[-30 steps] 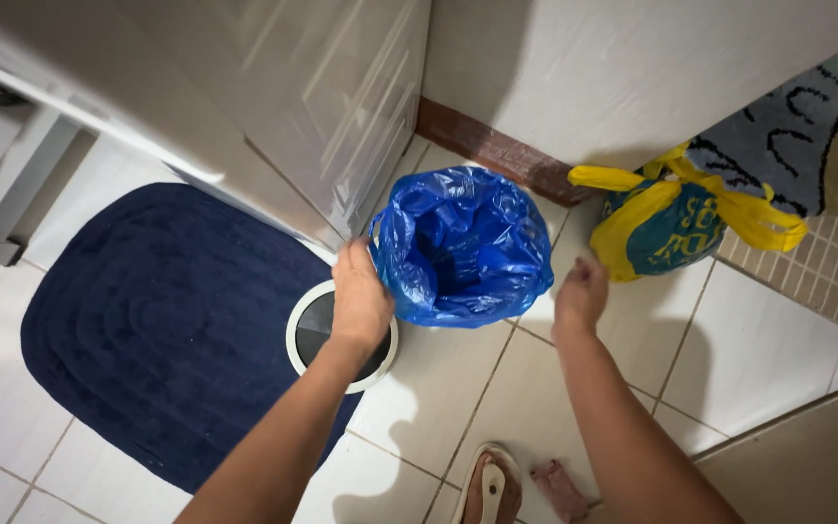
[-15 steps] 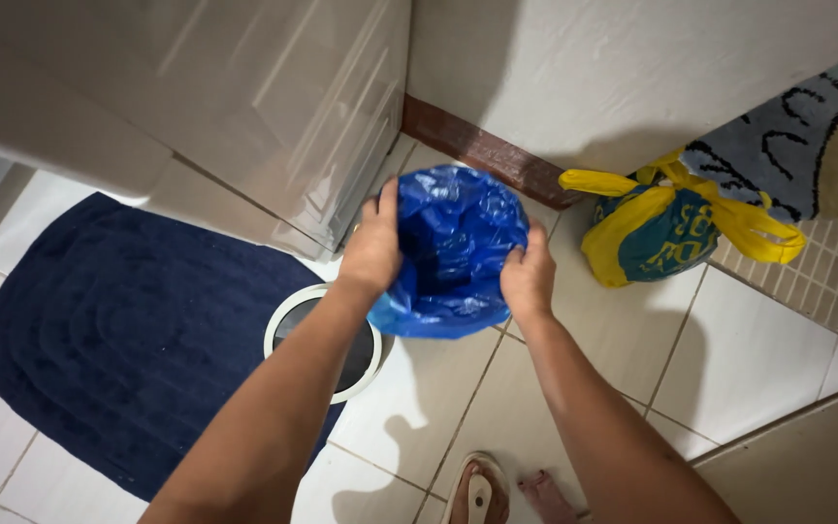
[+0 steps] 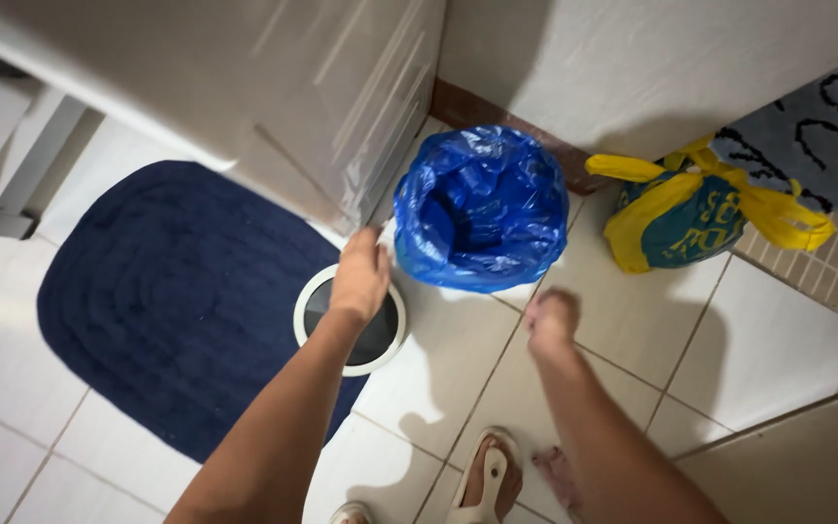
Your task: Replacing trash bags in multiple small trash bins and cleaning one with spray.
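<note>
1. The scene is evenly and fairly brightly lit from overhead, with warm white tones on the floor tiles.
2. Soft shadows of the arms fall on the tiles below the blue bag, toward the lower centre.
3. A broad, dim shadow covers the wall above the yellow-handled bag.
4. Streaks of glare run across the glossy cabinet door.
5. The right hand is smeared by motion blur; the left hand is sharper.
6. The blue plastic shows small bright highlights on its folds.
7. The dark rug keeps little detail, its ribs only faintly visible.
8. Straight lines bend slightly toward the frame edges, as with a wide lens.
</note>
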